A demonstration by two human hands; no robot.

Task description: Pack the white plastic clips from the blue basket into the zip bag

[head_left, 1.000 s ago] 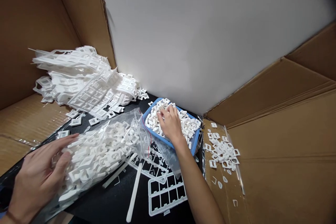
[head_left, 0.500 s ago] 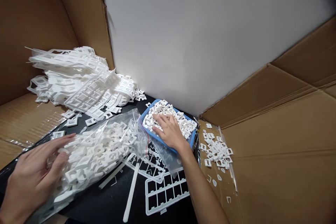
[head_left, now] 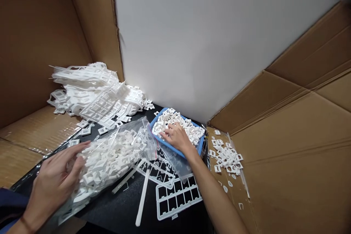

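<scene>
My left hand (head_left: 59, 177) rests against the left side of a clear zip bag (head_left: 115, 153) full of small white cut-out pieces. Its thumb and forefinger are apart, with the other fingers largely hidden. Over a blue mesh basket (head_left: 201, 148) heaped with white pieces (head_left: 189, 128), my right hand (head_left: 178, 137) has its fingers curled in among them. What lies under those fingertips is partly hidden. The basket stands beyond the bag's red-striped mouth, partly over another clear bag (head_left: 177, 162).
White die-cut sheets (head_left: 95, 95) pile up at the back left. Two white lattice frames, one nearer (head_left: 178, 199), and a white stick (head_left: 142, 199) lie on the black surface (head_left: 117, 212). Loose white pieces (head_left: 229, 157) cover cardboard at right. Cardboard walls (head_left: 296, 146) enclose the area.
The fingers of my right hand, spread over the basket's pieces before, have curled inward. My left hand stays at the bag. The whole view has shifted slightly.
</scene>
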